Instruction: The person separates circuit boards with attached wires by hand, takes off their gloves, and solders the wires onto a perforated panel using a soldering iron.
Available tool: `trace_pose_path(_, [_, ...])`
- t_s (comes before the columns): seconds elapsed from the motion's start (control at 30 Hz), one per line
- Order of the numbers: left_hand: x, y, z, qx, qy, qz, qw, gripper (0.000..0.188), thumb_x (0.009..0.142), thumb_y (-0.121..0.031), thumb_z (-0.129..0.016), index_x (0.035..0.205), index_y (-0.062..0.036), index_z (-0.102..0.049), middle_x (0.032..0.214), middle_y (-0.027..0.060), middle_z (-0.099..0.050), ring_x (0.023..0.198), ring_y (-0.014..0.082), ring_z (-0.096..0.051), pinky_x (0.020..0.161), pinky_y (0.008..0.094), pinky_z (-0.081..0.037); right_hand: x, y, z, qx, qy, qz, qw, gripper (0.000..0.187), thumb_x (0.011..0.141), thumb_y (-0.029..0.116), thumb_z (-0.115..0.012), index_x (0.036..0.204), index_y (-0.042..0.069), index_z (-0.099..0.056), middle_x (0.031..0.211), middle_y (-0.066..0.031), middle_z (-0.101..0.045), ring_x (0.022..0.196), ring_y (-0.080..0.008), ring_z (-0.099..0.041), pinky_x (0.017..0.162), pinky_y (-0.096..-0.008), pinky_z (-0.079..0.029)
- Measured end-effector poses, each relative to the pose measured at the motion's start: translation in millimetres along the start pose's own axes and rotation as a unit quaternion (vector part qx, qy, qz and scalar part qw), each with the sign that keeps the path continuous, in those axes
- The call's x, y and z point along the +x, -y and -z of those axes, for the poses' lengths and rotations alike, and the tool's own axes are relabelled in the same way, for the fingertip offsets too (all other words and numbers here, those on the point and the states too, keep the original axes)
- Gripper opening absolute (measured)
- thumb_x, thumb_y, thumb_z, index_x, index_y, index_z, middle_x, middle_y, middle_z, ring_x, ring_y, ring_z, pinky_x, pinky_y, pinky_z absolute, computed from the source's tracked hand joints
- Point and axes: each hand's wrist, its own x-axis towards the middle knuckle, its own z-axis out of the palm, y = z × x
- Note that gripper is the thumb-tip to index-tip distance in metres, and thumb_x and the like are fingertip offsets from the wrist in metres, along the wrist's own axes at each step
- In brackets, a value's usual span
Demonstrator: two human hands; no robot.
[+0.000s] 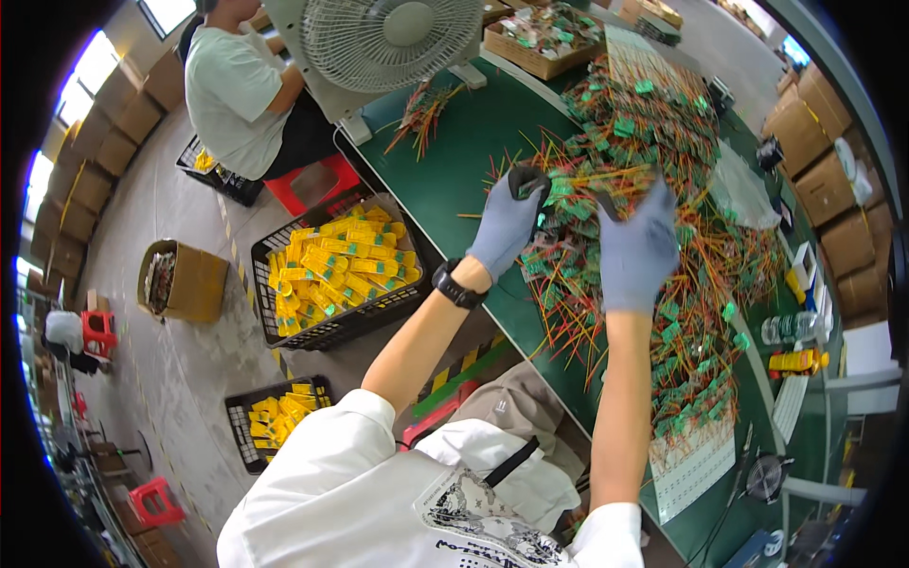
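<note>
while green wired boards [561, 186] are pinched above the tangled heap [705, 254] by the left hand [509, 220], with the grip of the blurred right hand [642, 248] impossible to tell, their leads [620, 178] could be torn loose if snagged in that heap and tugged.

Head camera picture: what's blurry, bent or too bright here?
In the head view, the right hand looks smeared, the left hand crisper; windows at left glare white; stacked boxes tilt along the curved rim; the corners are black.
</note>
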Motion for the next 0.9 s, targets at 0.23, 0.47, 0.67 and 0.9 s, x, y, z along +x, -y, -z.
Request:
trace_pose_path(0.23, [-21, 11, 14, -0.009, 0.044, -0.021, 0.999, 0.022, 0.095, -0.007, -0.057, 0.116, -0.0008, -0.059, 0.100, 0.0016, -0.064, 0.081, 0.0038, -0.057, 0.062, 0.0175, -0.045, -52, 12, 28, 0.293, 0.268, -0.230, 0.889, 0.029, 0.091, 0.021, -0.066, 0.108, -0.002, -0.060, 0.098, -0.0159, -0.067, 0.089, -0.0238, -0.065, 0.078, -0.0368, -0.051])
trace_pose_path(0.47, [-32, -9, 13, -0.088, 0.088, 0.035, 0.992, 0.019, 0.089, -0.010, -0.067, 0.104, 0.0020, -0.067, 0.082, -0.0017, -0.066, 0.064, 0.0013, -0.052, 0.054, 0.0174, -0.038, -46, 5, -8, 0.520, 0.238, -0.337, 0.748, 0.024, 0.090, 0.010, -0.065, 0.111, -0.003, -0.063, 0.099, -0.0121, -0.069, 0.092, -0.0151, -0.065, 0.080, -0.0324, -0.052])
trace_pose_path(0.67, [-11, 6, 4, 0.037, -0.004, -0.045, 0.998, 0.024, 0.088, -0.008, -0.068, 0.109, 0.0041, -0.066, 0.083, 0.0007, -0.068, 0.067, 0.0035, -0.056, 0.059, 0.0199, -0.045, -16, 10, -25, 0.176, 0.159, 0.095, 0.967, 0.025, 0.087, 0.021, -0.068, 0.105, 0.004, -0.069, 0.089, -0.0137, -0.071, 0.076, -0.0303, -0.068, 0.070, -0.0332, -0.052])
trace_pose_path(0.9, [-12, 17, 0, -0.158, 0.010, 0.070, 0.985, 0.025, 0.095, -0.009, -0.061, 0.117, 0.0024, -0.061, 0.101, 0.0007, -0.066, 0.079, 0.0032, -0.056, 0.070, 0.0190, -0.050, 9, 6, -35, 0.179, 0.266, -0.084, 0.943, 0.052, 0.090, 0.037, -0.065, 0.126, 0.000, -0.055, 0.113, -0.0158, -0.068, 0.097, -0.0305, -0.067, 0.083, -0.0379, -0.052])
